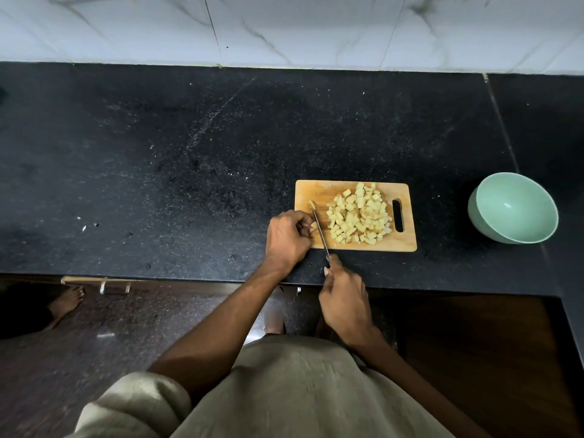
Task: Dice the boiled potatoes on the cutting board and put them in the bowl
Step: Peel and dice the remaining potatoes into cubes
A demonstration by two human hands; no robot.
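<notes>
Potato piece (313,227) sits against curled left fingers (306,223) (knife (319,230) alongside).

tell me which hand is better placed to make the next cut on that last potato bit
Right. The right hand grips the knife, blade beside the potato piece; the left hand is steadying that piece on the cutting board.

Markings: none legible.
We find no readable text, label, brand, number or sign on any surface in view.
</notes>
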